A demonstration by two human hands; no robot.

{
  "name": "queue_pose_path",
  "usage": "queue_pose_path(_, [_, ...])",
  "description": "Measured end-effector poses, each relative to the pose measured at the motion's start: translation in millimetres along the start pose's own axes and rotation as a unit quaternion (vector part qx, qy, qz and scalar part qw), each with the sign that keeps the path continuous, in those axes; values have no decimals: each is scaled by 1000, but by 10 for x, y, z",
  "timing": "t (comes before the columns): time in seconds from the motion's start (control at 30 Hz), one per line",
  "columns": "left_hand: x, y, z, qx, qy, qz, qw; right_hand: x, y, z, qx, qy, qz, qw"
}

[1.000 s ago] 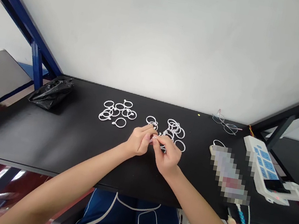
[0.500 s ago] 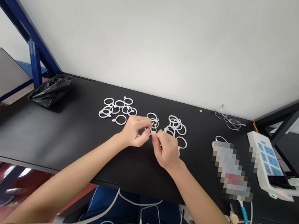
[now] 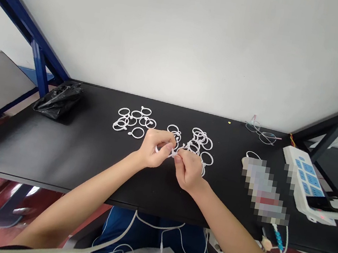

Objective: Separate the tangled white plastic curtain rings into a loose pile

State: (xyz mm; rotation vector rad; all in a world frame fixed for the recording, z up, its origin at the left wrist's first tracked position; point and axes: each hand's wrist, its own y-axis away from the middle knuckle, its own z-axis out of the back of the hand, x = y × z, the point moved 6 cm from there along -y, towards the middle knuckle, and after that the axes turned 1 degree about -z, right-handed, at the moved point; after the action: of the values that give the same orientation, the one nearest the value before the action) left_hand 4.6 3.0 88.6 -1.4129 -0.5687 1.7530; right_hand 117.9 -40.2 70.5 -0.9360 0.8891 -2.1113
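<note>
Between my two hands is a white curtain ring (image 3: 173,155), a thin plastic hoop that my fingers partly cover. My left hand (image 3: 157,147) is closed in a pinch around its left side. Thumb and fingers of my right hand (image 3: 188,168) are pressed together on its right end, near a small knob. Several white rings (image 3: 173,129) lie just beyond my fingers. A tangled group of rings (image 3: 201,139) spreads behind and beside my right hand, and another loose group (image 3: 131,119) lies to the left of my left hand.
A black plastic bag (image 3: 59,100) sits at the table's left end. Eyeglasses (image 3: 261,133) lie at the back right. Nearer are a blurred-out phone (image 3: 263,192) on a cable and a white power strip (image 3: 307,180). White cables (image 3: 158,228) hang over the front edge.
My hands stay together on the ring, with the left hand's grip shifted slightly and more of the hoop showing inside it. The view has tilted a little; the loose rings lie as before.
</note>
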Motion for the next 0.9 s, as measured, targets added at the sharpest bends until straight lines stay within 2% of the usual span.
queue_pose_path(0.17, [-11, 35, 3, -20, 3, -4, 1000, 47, 3, 13, -17, -20, 8, 1000])
queue_pose_path(0.37, [-44, 45, -22, -6, 20, -2, 1000, 69, 32, 10, -22, -50, 19, 998])
queue_pose_path(0.63, [-80, 42, -31, -15, 23, -23, 999, 65, 75, 19, -45, -22, 7, 999])
queue_pose_path(0.9, [-39, 55, -39, -7, -3, -8, 1000, 29, 55, 3, -28, -29, 2, 999])
